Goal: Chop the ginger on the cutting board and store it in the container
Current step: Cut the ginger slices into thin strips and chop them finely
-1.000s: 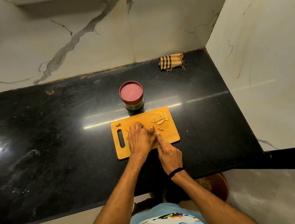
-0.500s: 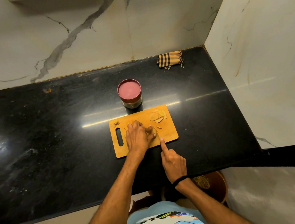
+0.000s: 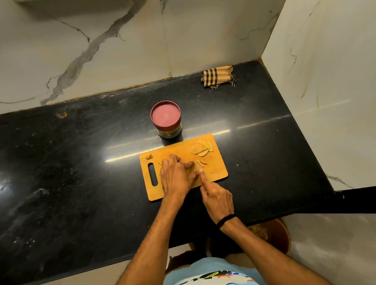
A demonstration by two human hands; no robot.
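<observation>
Pale marble walls [image 3: 101, 46] meet in a corner behind a long black stone counter [image 3: 70, 190], polished enough to throw back the light. A wooden cutting board [image 3: 216, 169] lies near the counter's front edge, its handle slot to the left. Just behind the board, nearly touching it, stands the container [image 3: 166, 119], upright with its red lid on. A checked cloth [image 3: 218, 76] sits bunched well apart, back by the wall. The person's left hand [image 3: 177, 176] is planted on the middle of the board, fingers curled down over a piece of ginger [image 3: 161, 163], of which only a yellow sliver peeks out at the knuckles. The right hand [image 3: 216, 195], a black band [image 3: 225, 220] on its wrist, is wrapped round a knife [image 3: 195, 165], forefinger stretched straight along the spine, the blade set down just beside the left fingertips. A small heap of ginger slices [image 3: 200, 149] lies at the board's far right corner, a couple of thin strips [image 3: 202, 162] lie just right of the blade, and some scraps [image 3: 147, 157] sit at the far left corner.
</observation>
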